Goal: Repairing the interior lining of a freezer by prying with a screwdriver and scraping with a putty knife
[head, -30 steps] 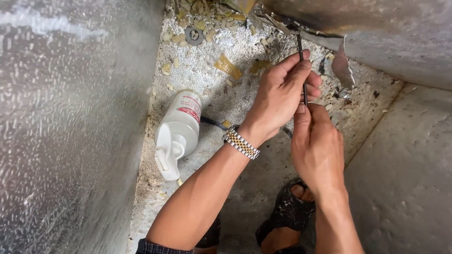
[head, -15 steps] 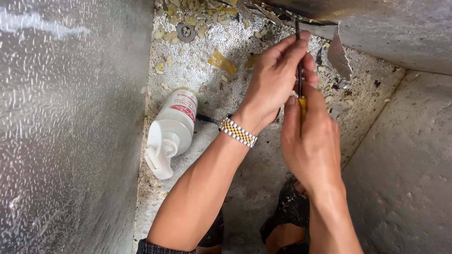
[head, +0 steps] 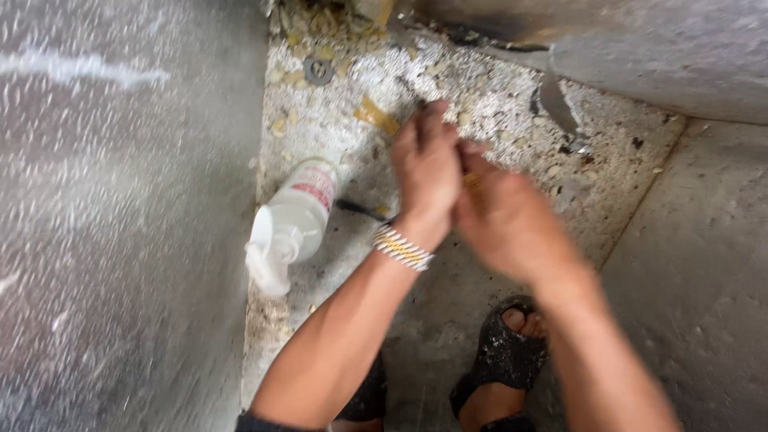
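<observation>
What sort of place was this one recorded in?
Probably a rough, unfinished work corner, perhaps outdoors: a gritty concrete floor strewn with yellowish debris, bare grey walls, and a white spray bottle lying beside the hands.

My arms are bare from the elbow down to each hand; my left hand (head: 428, 172) and right hand (head: 508, 220) wear no gloves and no rings that I can make out (both are blurred here). On my left wrist sits a metal watch band (head: 402, 247), its links striped in silver and gold, lying snug across the wrist. At the bottom edge, just above my left elbow, shows the hem of a dark sleeve (head: 256, 422). On my foot is a black open-toed sandal (head: 504, 352), its wide strap speckled with pale dust, the toes showing bare at the front.
</observation>
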